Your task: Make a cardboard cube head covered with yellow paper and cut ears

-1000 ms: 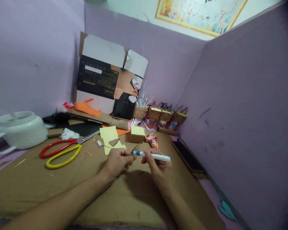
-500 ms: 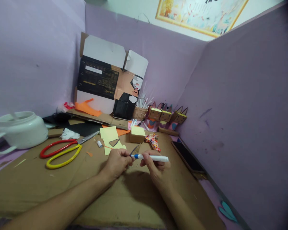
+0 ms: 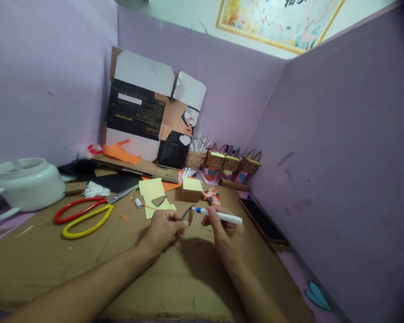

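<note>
In my left hand [image 3: 164, 228], thumb and fingers pinch a small pointed cardboard piece [image 3: 191, 216] with a dark line along its edge. My right hand [image 3: 224, 229] is closed around a white marker [image 3: 225, 216] with a blue collar, its tip at the upper end of the piece's dark edge. A similar dark-edged cardboard triangle [image 3: 159, 201] lies on yellow paper [image 3: 151, 186]. Beside that paper is a white marker cap [image 3: 138, 203]. Just beyond my hands stands a small cardboard box [image 3: 191, 194] with a yellow top.
Scissors [image 3: 87, 217] with red and yellow handles lie left, near a white pot [image 3: 28, 186]. Along the right wall is a dark phone-like slab [image 3: 262, 220]. Several eared box figures [image 3: 234, 162] and a basket of pens [image 3: 195, 159] stand behind, by an unfolded carton [image 3: 138, 107].
The marker tip has shifted up and right, from near my left fingertips to the far end of the cardboard piece's edge. My left hand keeps its pinch. The view has moved slightly.
</note>
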A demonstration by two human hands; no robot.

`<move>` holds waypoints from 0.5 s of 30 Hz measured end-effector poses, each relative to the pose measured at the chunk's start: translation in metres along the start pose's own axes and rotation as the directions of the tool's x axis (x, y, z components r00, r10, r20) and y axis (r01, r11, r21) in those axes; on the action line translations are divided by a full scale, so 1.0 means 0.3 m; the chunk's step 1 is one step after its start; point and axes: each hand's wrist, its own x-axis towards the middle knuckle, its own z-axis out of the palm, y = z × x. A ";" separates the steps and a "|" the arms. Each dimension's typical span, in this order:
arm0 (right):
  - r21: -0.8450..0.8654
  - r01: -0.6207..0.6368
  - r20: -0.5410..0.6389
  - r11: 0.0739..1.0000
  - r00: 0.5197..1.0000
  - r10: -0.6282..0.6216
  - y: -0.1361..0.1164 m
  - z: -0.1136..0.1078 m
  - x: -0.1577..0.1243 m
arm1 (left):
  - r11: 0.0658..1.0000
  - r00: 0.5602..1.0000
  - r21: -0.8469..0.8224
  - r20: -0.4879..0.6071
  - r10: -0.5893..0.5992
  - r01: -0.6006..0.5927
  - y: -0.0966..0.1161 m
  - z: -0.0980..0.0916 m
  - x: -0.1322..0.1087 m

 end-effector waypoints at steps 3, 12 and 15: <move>0.010 -0.006 -0.041 1.000 0.999 0.006 -0.003 0.000 0.006 | 1.000 1.000 0.005 -0.009 -0.009 0.009 0.004 0.001 -0.005; -0.007 -0.022 -0.138 1.000 0.990 0.020 -0.006 -0.001 0.019 | 1.000 1.000 -0.004 -0.013 -0.007 0.007 0.010 -0.001 -0.007; -0.003 -0.009 -0.170 1.000 0.985 0.009 -0.008 -0.008 0.019 | 1.000 1.000 -0.026 -0.007 -0.013 0.012 0.009 -0.001 -0.005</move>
